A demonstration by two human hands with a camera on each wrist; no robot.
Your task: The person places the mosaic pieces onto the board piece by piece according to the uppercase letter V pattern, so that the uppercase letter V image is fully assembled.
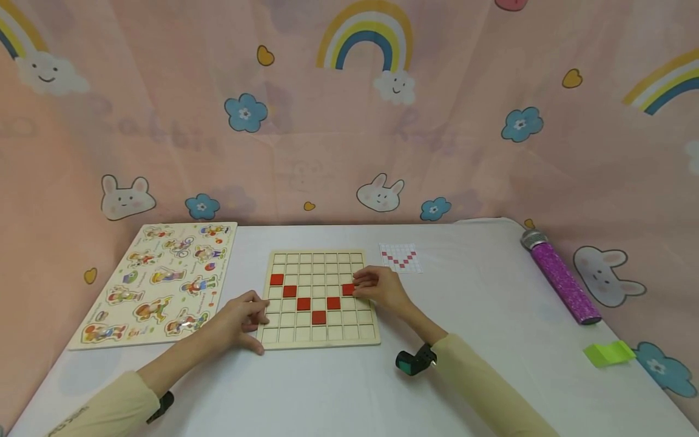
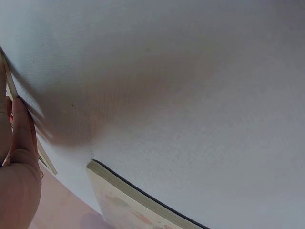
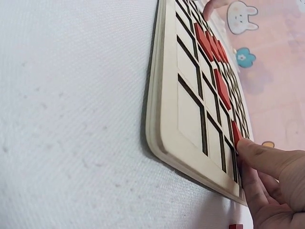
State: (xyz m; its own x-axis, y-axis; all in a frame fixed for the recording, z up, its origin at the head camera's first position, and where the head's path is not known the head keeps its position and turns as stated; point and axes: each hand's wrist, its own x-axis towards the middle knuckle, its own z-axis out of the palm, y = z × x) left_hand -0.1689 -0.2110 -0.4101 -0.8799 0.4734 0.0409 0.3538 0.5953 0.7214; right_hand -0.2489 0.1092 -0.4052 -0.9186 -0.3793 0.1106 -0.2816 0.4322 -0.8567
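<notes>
A pale wooden grid board (image 1: 321, 338) lies flat on the table, with several red square tiles (image 1: 319, 317) set in its cells in a V shape. My left hand (image 1: 240, 321) holds the board's left edge near the front corner, thumb low and fingers bent. In the left wrist view only part of that left hand (image 2: 19, 176) shows, at the frame's edge. My right hand (image 1: 384, 288) pinches the rightmost red tile (image 1: 347, 289) at the upper right arm of the V. The right wrist view has the thumb on that tile (image 3: 236, 133).
Behind the board's right side lies a small card (image 1: 401, 258) printed with a red V pattern. A picture puzzle board (image 1: 131, 297) is at left. At right lie a purple glitter microphone (image 1: 562, 279) and a green paper piece (image 1: 608, 354). Another red piece (image 3: 236, 226) sits beside the board.
</notes>
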